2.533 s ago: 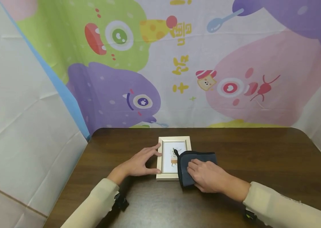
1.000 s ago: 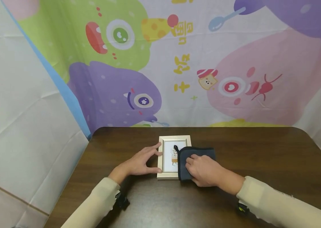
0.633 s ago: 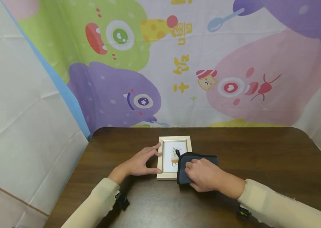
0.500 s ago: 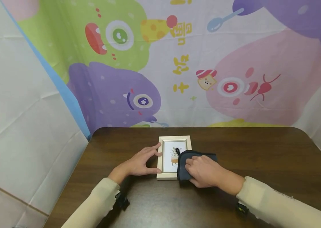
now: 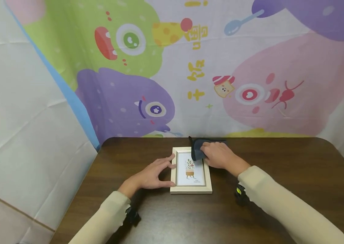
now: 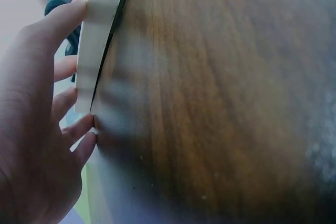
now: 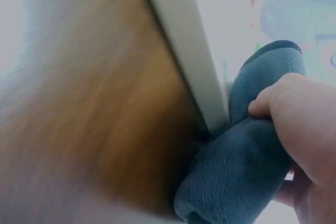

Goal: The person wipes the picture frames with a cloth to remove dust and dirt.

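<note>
A pale wooden picture frame lies flat on the dark table, holding a print of a potted plant. My left hand rests against its left side, thumb and fingertips spread along the edge, as the left wrist view shows on the frame's side. My right hand grips a folded dark blue-grey cloth with black trim and a small loop. The cloth covers the frame's far right corner and hangs past its edge. In the right wrist view, the thumb pinches the bunched fabric beside the frame's corner.
The brown wooden table ends close behind the frame, where a cartoon-printed cloth backdrop hangs. White panels stand at the left and right sides. A small black device is strapped at each wrist.
My right hand has carried the cloth away from me, from the frame's near right part up to its far right corner, uncovering the lower print. My left hand stays at the frame's left edge.
</note>
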Tool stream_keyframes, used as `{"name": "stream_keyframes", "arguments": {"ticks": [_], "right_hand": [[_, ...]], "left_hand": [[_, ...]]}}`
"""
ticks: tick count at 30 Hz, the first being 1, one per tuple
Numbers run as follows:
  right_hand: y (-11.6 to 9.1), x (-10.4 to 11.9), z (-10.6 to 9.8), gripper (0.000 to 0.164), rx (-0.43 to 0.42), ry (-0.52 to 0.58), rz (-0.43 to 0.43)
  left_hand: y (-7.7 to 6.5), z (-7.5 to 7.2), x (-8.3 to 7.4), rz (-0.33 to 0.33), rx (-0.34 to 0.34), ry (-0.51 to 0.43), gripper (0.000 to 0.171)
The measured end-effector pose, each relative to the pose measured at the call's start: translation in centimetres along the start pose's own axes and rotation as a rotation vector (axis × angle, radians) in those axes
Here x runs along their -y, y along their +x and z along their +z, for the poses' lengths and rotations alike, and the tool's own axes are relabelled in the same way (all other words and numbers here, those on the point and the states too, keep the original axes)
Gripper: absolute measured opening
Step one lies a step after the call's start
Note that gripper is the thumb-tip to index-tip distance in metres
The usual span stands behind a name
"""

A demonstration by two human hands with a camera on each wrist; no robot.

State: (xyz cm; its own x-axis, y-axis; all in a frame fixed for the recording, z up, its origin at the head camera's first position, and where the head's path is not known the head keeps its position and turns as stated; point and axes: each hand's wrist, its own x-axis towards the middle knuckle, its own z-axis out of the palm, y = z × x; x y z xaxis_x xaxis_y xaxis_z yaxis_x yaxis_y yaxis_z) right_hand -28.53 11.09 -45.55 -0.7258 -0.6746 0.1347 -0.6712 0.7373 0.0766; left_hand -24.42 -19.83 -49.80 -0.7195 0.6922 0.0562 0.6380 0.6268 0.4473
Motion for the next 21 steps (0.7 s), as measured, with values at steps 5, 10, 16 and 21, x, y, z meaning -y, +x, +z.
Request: {"name": "stream_keyframes", "arguments": {"ticks": [5, 10, 16, 21], "right_hand": [[0.5, -0.3, 0.1, 0.022, 0.022, 0.069, 0.069], [0.4, 0.3, 0.2, 0.023, 0.025, 0.046, 0.057], [0.6, 1.3, 0.4, 0.016, -0.01, -0.007, 0.048], [1.3, 2.5, 0.6, 0.011, -0.001, -0.038, 0.041]], "left_hand": [[0.1, 0.2, 0.0, 0.01, -0.01, -0.017, 0.062], [0.0, 0.3, 0.2, 0.01, -0.009, -0.008, 0.065], [0.0, 0.4, 0.3, 0.02, -0.018, -0.019, 0.064], [0.1, 0.4, 0.2, 0.026, -0.03, -0.02, 0.064]]}}
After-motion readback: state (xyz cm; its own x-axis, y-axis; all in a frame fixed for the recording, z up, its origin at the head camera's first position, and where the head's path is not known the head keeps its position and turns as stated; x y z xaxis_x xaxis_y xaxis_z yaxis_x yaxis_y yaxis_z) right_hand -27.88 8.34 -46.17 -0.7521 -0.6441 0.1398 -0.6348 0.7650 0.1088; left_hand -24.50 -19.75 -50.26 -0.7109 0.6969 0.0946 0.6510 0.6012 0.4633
